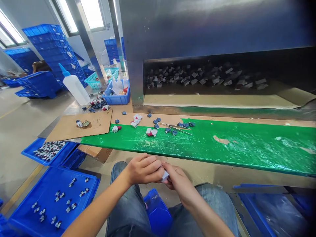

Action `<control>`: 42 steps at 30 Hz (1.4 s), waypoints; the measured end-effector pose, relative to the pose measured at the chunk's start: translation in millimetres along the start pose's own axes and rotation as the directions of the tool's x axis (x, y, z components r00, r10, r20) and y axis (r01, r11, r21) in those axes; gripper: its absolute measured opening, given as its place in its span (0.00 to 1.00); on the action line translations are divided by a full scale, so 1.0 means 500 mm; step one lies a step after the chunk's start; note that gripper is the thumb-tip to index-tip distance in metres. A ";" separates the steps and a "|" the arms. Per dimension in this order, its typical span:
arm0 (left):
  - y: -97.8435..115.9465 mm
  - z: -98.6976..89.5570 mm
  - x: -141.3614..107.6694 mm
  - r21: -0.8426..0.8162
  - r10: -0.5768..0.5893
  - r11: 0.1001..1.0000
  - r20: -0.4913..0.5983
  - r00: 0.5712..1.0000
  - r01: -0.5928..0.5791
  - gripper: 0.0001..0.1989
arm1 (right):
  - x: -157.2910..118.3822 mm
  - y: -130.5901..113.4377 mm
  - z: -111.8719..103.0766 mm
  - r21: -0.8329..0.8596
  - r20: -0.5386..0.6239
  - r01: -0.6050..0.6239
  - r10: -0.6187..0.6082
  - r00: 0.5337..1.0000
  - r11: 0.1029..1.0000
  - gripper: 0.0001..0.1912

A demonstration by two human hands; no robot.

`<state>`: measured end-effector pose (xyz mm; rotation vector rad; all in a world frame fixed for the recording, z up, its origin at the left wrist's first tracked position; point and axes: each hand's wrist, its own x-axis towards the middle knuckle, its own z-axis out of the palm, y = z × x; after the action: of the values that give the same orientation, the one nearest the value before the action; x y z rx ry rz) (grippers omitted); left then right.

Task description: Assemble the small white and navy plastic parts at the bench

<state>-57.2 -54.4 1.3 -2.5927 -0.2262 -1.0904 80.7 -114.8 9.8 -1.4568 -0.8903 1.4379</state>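
Note:
Above my lap, just in front of the bench edge, my left hand (145, 169) and my right hand (177, 180) meet around a small white plastic part (165, 176). Fingers of both hands are closed on it, and they cover most of its shape. On the green bench top (204, 141) beyond lie white-and-red parts (151, 132), small dark blue parts (174, 132) and metal tweezers (176, 127). A cardboard sheet (66, 131) to the left carries a round cap with brownish residue (86, 123) and one white-and-blue part (79, 123).
A metal hood (217, 29) holds many parts in its slot. At left stand a white squeeze bottle (76, 87), a small blue basket (117, 98) and stacked blue crates (51, 46). A blue tray (81, 197) with assembled pieces sits low left, another crate (247, 200) low right.

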 end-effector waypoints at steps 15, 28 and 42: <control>0.153 0.010 0.045 -0.554 -0.593 -0.767 0.805 -0.026 0.324 0.25 | 0.033 -0.022 -0.042 -0.617 0.373 0.787 -0.872 0.318 0.024 0.17; 0.098 -0.022 0.048 -0.505 -0.747 0.536 0.088 0.659 0.676 0.15 | -0.026 -0.036 -0.012 -0.214 -0.055 0.307 -0.325 0.944 0.927 0.26; 0.110 -0.033 0.023 -0.459 -0.358 -0.797 0.882 0.306 0.392 0.44 | -0.034 -0.055 -0.049 -0.652 0.381 0.757 -0.839 0.388 0.054 0.21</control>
<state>-45.6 -111.3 8.0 -3.5628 -2.7173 -2.5759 106.0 -123.3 40.4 -1.0991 -2.0084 0.0007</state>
